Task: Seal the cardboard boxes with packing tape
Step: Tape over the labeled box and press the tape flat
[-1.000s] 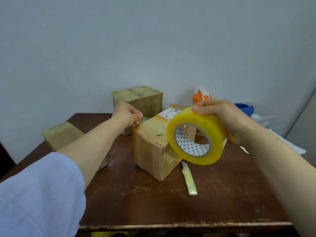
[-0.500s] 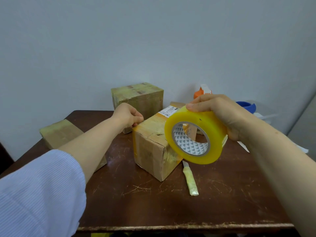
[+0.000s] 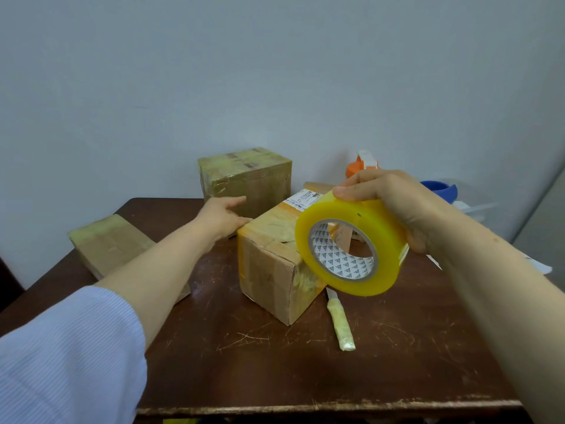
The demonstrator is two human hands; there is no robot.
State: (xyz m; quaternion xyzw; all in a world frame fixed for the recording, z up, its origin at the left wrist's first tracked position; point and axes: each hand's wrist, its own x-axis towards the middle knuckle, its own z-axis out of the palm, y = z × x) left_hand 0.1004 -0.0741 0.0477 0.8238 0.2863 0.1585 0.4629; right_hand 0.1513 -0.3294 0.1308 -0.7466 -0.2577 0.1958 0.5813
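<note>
A cardboard box (image 3: 269, 270) with yellowish tape and a white label stands in the middle of the brown table (image 3: 275, 368). My right hand (image 3: 394, 206) grips a big roll of yellow packing tape (image 3: 351, 246) and holds it in the air over the box's near right corner. My left hand (image 3: 221, 218) lies with straight fingers against the box's far left edge. A second taped box (image 3: 244, 179) stands behind it by the wall, and a flatter taped box (image 3: 113, 243) lies at the left, partly hidden by my left forearm.
A small knife with a tape-wrapped handle (image 3: 339, 322) lies on the table in front of the middle box. An orange and white tape dispenser (image 3: 362, 163) and a blue object (image 3: 440, 188) sit at the back right. White papers (image 3: 535, 264) lie at the right edge.
My left hand has opened from curled fingers at the box's far left edge to flat, straight fingers. The tape roll has lifted slightly and tilted over the box.
</note>
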